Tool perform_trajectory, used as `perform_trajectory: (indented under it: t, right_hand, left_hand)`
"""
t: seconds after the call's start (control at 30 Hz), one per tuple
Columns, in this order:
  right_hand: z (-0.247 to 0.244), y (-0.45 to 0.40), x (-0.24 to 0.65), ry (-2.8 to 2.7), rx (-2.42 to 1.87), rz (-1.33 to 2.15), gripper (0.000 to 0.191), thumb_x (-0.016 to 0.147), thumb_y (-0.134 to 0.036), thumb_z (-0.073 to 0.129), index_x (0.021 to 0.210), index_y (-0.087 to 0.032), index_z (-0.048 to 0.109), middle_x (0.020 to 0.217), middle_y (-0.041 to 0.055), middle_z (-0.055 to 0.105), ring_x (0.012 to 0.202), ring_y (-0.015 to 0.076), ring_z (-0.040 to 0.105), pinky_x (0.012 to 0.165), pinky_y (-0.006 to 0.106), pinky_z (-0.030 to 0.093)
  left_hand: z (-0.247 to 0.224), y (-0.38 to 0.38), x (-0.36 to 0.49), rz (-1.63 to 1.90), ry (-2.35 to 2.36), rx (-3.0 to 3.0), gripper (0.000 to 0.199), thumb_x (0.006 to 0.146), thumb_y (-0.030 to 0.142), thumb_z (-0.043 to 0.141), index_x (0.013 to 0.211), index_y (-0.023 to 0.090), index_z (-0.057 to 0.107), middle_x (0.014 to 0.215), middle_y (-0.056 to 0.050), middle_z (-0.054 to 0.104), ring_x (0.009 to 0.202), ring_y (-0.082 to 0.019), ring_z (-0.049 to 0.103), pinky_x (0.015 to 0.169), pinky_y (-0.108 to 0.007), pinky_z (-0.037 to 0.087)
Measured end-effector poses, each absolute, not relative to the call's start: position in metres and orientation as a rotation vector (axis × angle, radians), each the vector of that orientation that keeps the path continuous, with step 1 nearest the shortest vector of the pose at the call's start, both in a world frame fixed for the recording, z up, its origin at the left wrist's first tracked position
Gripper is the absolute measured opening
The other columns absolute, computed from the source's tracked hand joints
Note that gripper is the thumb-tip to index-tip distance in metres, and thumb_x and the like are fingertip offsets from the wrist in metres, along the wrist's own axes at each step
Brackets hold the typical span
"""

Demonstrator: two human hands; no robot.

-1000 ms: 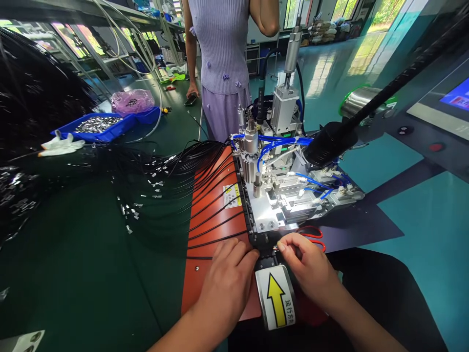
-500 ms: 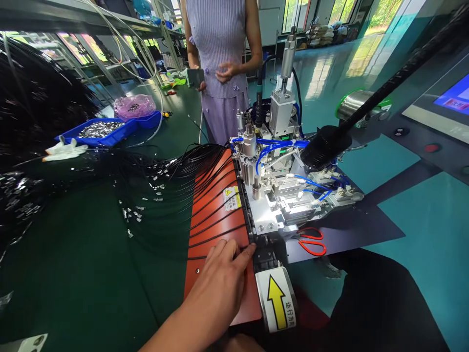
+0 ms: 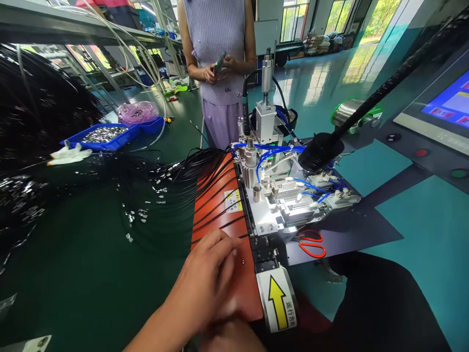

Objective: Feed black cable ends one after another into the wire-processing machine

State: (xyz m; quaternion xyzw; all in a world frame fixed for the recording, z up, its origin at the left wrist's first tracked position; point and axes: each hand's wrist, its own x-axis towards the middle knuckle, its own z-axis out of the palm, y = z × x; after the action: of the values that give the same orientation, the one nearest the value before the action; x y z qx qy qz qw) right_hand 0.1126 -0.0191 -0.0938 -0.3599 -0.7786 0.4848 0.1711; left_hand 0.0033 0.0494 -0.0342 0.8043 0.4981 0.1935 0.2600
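Bending the fingers (image 3: 222,244) of the left hand (image 3: 210,269) loosely over the near part of the red cover plate (image 3: 249,293), close by the nearest black cable (image 3: 244,236). Showing no clear pinch; cannot tell whether grasping that cable or released. Crossing the right arm (image 3: 232,337) low beneath the left wrist, too hidden to tell anything of its grasp.

Seemingly setting black cables (image 3: 201,161) side by side across the plate, against the black feed track (image 3: 264,256) of the pneumatic machine (image 3: 293,195). To do so well, probably best to lay each cable flat, seat the end squarely, match the spacing along the row, and let go without dragging a neighbour. Watch for tangles among loose strands on the dark green worktop (image 3: 157,293).

Lying crosswise over the plate, with long axes running from worktop on the left to machine on the right: almost level in view nearest the hand, slanting more steeply farther off. Pointing inner ends at the track, roughly square to the yellow arrow (image 3: 277,293). Fanning out leftward, near scattered silver terminals (image 3: 128,238), and bunching thickly at the far end.
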Motion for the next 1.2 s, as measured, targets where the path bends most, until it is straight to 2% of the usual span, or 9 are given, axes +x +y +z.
perform_trajectory:
  t: [0.1, 0.17, 0.27, 0.43, 0.6, 0.7, 0.83, 1.03, 1.2]
  right_hand:
    - [-0.088, -0.008, 0.147, -2.185, -1.128, 1.344, 0.010, 0.088, -0.021, 0.066, 0.094, -0.013, 0.069, 0.081, 0.0031, 0.070, 0.069, 0.0180, 0.067, 0.059, 0.026, 0.050]
    - [-0.078, -0.002, 0.181, -2.076, -1.245, 1.304, 0.012, 0.087, -0.013, 0.059, 0.088, -0.016, 0.070, 0.072, 0.0002, 0.069, 0.062, 0.0151, 0.064, 0.053, 0.023, 0.043]
    - [-0.064, 0.002, 0.229, -1.842, -1.469, 1.287, 0.022, 0.095, -0.026, 0.052, 0.081, -0.020, 0.069, 0.068, -0.0023, 0.067, 0.061, 0.0138, 0.060, 0.053, 0.022, 0.042]
    - [-0.071, 0.002, 0.256, -1.669, -1.490, 1.284, 0.024, 0.096, -0.038, 0.054, 0.088, -0.024, 0.071, 0.079, -0.0006, 0.071, 0.074, 0.0175, 0.065, 0.066, 0.026, 0.049]
    - [-0.087, 0.004, 0.248, -1.397, -1.488, 1.253, 0.022, 0.091, -0.041, 0.062, 0.098, -0.022, 0.071, 0.089, 0.0031, 0.073, 0.080, 0.0201, 0.068, 0.070, 0.029, 0.054]
    - [-0.091, 0.005, 0.246, -1.351, -1.499, 1.206, 0.024, 0.091, -0.042, 0.062, 0.094, -0.020, 0.070, 0.084, 0.0033, 0.072, 0.076, 0.0191, 0.067, 0.067, 0.028, 0.054]
    - [-0.092, 0.006, 0.242, -1.443, -1.490, 1.138, 0.019, 0.092, -0.038, 0.061, 0.092, -0.021, 0.070, 0.082, 0.0010, 0.070, 0.073, 0.0165, 0.067, 0.067, 0.026, 0.054]
    - [-0.110, -0.003, 0.242, -1.389, -1.482, 0.989, 0.035, 0.090, -0.036, 0.066, 0.122, -0.023, 0.060, 0.096, 0.0032, 0.067, 0.075, 0.0158, 0.067, 0.072, 0.028, 0.058]
    - [-0.119, -0.012, 0.248, -1.529, -1.523, 0.671, 0.033, 0.092, -0.032, 0.062, 0.124, -0.025, 0.062, 0.093, 0.0032, 0.062, 0.065, 0.0137, 0.061, 0.062, 0.026, 0.057]
  left_hand:
    - [-0.036, 0.044, 0.010, 0.542, 1.209, 2.106, 0.023, 0.101, 0.024, 0.044, 0.111, 0.025, 0.064, 0.097, -0.003, 0.064, 0.087, -0.017, 0.062, 0.076, -0.028, 0.050]
    - [-0.041, 0.040, 0.015, 0.538, 1.097, 2.089, 0.022, 0.102, 0.026, 0.045, 0.113, 0.025, 0.064, 0.097, -0.003, 0.066, 0.088, -0.017, 0.063, 0.077, -0.027, 0.051]
    - [-0.052, 0.034, 0.024, 0.503, 1.003, 2.110, 0.020, 0.101, 0.027, 0.048, 0.112, 0.025, 0.065, 0.095, -0.003, 0.066, 0.089, -0.017, 0.063, 0.077, -0.027, 0.050]
    - [-0.064, 0.034, 0.043, 0.563, 0.992, 2.243, 0.021, 0.099, 0.024, 0.052, 0.117, 0.022, 0.063, 0.098, -0.006, 0.064, 0.091, -0.020, 0.061, 0.078, -0.030, 0.050]
    - [-0.074, 0.038, 0.053, 0.686, 1.023, 2.285, 0.016, 0.099, 0.021, 0.050, 0.106, 0.020, 0.065, 0.082, -0.003, 0.059, 0.073, -0.016, 0.057, 0.064, -0.027, 0.045]
    - [-0.080, 0.037, 0.050, 0.713, 1.104, 2.276, 0.016, 0.100, 0.018, 0.047, 0.098, 0.019, 0.063, 0.085, -0.005, 0.059, 0.077, -0.017, 0.056, 0.068, -0.029, 0.046]
    - [-0.088, 0.033, 0.048, 0.699, 1.083, 2.280, 0.018, 0.100, 0.020, 0.046, 0.110, 0.019, 0.062, 0.091, -0.006, 0.061, 0.081, -0.018, 0.057, 0.073, -0.030, 0.048]
    - [-0.101, 0.032, 0.052, 0.766, 1.155, 2.225, 0.016, 0.101, 0.022, 0.045, 0.096, 0.020, 0.060, 0.083, -0.004, 0.060, 0.075, -0.017, 0.056, 0.069, -0.028, 0.045]
    - [-0.101, 0.033, 0.053, 0.748, 1.189, 2.206, 0.019, 0.102, 0.024, 0.042, 0.092, 0.019, 0.057, 0.080, -0.003, 0.059, 0.073, -0.016, 0.056, 0.068, -0.028, 0.043]
